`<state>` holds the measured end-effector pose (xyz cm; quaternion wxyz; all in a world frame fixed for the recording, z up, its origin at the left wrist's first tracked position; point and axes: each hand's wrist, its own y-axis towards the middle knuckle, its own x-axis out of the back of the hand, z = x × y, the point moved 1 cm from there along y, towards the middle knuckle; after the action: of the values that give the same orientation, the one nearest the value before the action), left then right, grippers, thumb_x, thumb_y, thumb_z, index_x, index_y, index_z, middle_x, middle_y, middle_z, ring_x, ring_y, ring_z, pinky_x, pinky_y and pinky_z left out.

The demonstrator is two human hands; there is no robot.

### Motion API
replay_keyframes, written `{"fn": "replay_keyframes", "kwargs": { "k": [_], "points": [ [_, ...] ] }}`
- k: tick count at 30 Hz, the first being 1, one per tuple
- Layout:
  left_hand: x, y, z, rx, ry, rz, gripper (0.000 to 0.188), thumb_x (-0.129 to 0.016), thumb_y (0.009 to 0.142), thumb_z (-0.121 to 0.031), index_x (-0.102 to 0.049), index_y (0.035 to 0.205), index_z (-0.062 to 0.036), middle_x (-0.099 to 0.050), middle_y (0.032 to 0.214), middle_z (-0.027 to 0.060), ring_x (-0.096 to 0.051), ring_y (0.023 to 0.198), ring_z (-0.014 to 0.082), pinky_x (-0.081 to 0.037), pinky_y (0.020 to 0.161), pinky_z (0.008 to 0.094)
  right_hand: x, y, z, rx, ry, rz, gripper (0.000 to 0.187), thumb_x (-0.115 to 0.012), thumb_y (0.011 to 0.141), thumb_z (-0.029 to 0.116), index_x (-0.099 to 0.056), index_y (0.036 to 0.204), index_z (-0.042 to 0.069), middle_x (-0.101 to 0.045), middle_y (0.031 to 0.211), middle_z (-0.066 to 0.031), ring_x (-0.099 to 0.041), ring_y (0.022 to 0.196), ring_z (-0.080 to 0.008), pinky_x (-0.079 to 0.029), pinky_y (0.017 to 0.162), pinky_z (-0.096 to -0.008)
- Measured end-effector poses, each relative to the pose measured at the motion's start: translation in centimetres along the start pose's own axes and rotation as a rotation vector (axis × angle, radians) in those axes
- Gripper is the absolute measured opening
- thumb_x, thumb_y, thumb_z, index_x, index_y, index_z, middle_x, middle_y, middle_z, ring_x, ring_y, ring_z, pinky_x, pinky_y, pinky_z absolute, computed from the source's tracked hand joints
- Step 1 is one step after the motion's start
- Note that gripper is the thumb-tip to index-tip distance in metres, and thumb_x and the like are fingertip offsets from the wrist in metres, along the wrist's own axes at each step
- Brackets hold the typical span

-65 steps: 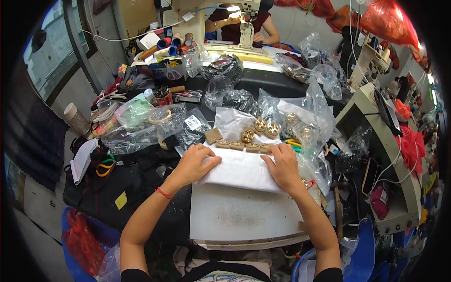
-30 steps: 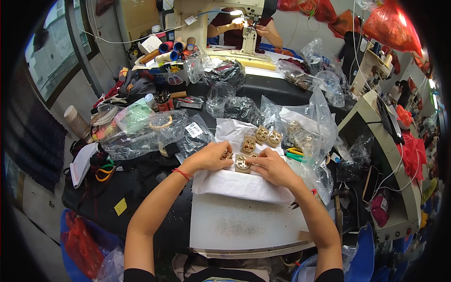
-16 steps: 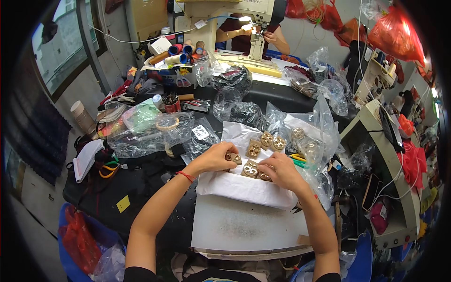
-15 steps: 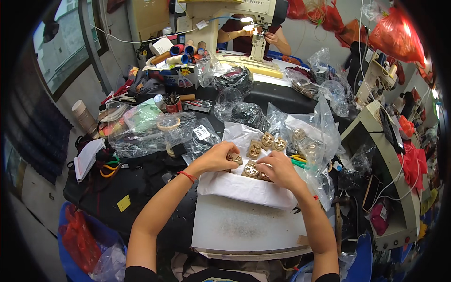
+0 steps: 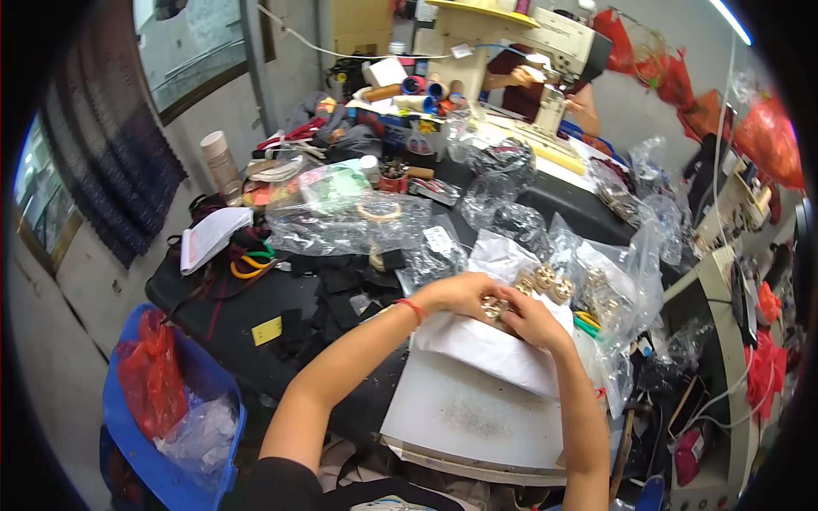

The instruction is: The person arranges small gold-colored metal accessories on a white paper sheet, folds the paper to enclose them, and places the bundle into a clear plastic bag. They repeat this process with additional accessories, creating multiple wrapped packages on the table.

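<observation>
My left hand (image 5: pixel 467 294) and my right hand (image 5: pixel 537 318) have come together over a sheet of white paper (image 5: pixel 464 341). Their fingers close around gold-coloured openwork metal ornaments (image 5: pixel 492 307), partly hidden by the fingertips; how many are gripped cannot be made out. Just beyond my right hand lie several more ornaments (image 5: pixel 544 276) of the same look, on the paper. Beneath the paper's near side is a pale board (image 5: pixel 460 417) with a dark speckled patch.
Clear plastic bags (image 5: pixel 630 281) crowd the right, beside a beige machine housing (image 5: pixel 724 298). A blue bin (image 5: pixel 232 426) with red and clear bags stands lower left. Thread spools (image 5: pixel 415 104) lie behind. Across the table a person's hands (image 5: pixel 586 111) work at a sewing machine (image 5: pixel 554 102).
My hands, apart before, are now together, their fingertips meeting around ornaments. The whole view has turned left, so everything appears shifted rightward.
</observation>
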<state>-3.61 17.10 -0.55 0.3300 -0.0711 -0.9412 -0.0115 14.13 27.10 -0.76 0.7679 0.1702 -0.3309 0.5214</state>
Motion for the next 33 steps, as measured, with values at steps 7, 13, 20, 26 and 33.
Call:
{"fn": "replay_keyframes", "kwargs": {
  "k": [7,13,20,26,33],
  "points": [
    [-0.8,-2.3,0.8,0.095,0.327,-0.285,0.05,-0.065,0.084,-0.04,-0.064,0.11,0.002,-0.065,0.107,0.0204,-0.061,0.098,0.0333,-0.047,0.089,0.0401,-0.4,0.1,1.0,0.14,-0.059,0.008,0.038,-0.055,0.088,0.011,-0.059,0.127,0.012,-0.066,0.113,-0.0163,-0.063,0.104,-0.0302,-0.047,0.092,-0.036],
    [0.5,-3.7,-1.4,-0.036,0.169,-0.152,0.048,-0.055,0.094,-0.037,-0.057,0.124,0.0004,-0.057,0.123,0.0217,-0.051,0.118,0.0371,-0.041,0.098,0.043,1.1,-4.4,1.9,0.227,-0.239,-0.29,0.038,-0.066,0.087,0.033,-0.064,0.122,0.016,-0.05,0.138,-0.0134,-0.042,0.129,-0.0307,-0.032,0.104,-0.0474],
    [-2.5,-10.4,-4.8,-0.3,0.547,-0.242,0.068,-0.069,0.082,-0.046,-0.048,0.133,-0.0063,-0.05,0.125,0.0162,-0.047,0.118,0.0352,-0.038,0.102,0.0444,-1.7,-15.0,3.6,0.165,-0.551,-0.388,0.061,-0.075,0.076,0.04,-0.056,0.125,0.01,-0.051,0.118,-0.0128,-0.048,0.112,-0.031,-0.037,0.094,-0.044],
    [-3.9,-10.5,-3.8,-0.276,0.571,-0.234,0.076,-0.079,0.064,-0.01,-0.047,0.133,-0.006,-0.051,0.123,0.0122,-0.052,0.109,0.0326,-0.045,0.095,0.0415,-3.5,-14.6,1.2,0.175,-0.684,-0.396,0.075,-0.081,0.06,0.018,-0.049,0.128,0.008,-0.051,0.119,-0.0096,-0.049,0.108,-0.0284,-0.038,0.092,-0.0438],
    [-6.2,-13.9,-5.2,-0.331,0.638,-0.298,0.079,-0.078,0.056,-0.007,-0.051,0.129,-0.0061,-0.054,0.12,0.0117,-0.054,0.105,0.031,-0.047,0.09,0.0403,-5.4,-18.0,3.0,0.237,-0.615,-0.461,0.064,-0.069,0.061,0.006,-0.055,0.123,0.006,-0.054,0.115,-0.0086,-0.051,0.107,-0.0275,-0.039,0.091,-0.0443]
  ]
}}
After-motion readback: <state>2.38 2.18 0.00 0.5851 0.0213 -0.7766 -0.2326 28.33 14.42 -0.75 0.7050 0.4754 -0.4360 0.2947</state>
